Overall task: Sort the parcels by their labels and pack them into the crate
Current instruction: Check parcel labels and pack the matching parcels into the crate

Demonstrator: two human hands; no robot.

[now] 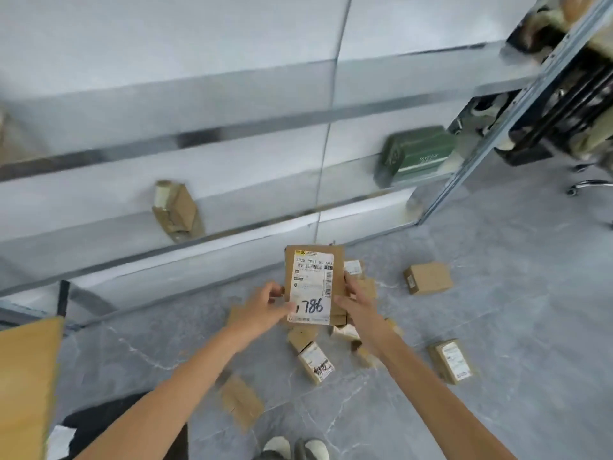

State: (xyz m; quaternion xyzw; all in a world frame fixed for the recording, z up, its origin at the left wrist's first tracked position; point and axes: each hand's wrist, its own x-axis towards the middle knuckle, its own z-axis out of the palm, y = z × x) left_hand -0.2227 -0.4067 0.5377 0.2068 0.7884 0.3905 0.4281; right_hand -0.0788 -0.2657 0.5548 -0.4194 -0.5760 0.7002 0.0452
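You hold a flat brown cardboard parcel point(338, 262) up in front of you with both hands, above the grey marbled floor point(497, 260). It stands upright with its face toward you. A white shipping label point(311, 287) covers most of that face: printed codes and barcodes in the upper part and along the right edge, and "786" handwritten in dark marker near the bottom. The small print is too blurred to read.

Your left grip point(265, 307) pinches the parcel's lower left edge, thumb on the label's corner. Your right grip point(356, 305) clasps the lower right edge, fingers curled round it.

Below the held parcel, a loose heap of small cardboard parcels point(345, 328) lies on the floor. Apart from it lie:
- a small labelled box point(315, 361) — nearest you
- another labelled box point(451, 360) to the right
- a plain brown box point(428, 278) farther back
- a flat cardboard packet point(240, 400) near your left forearm

On the metal shelving point(232, 134) ahead sit a brown parcel point(175, 207) and a green box point(414, 156), well apart.
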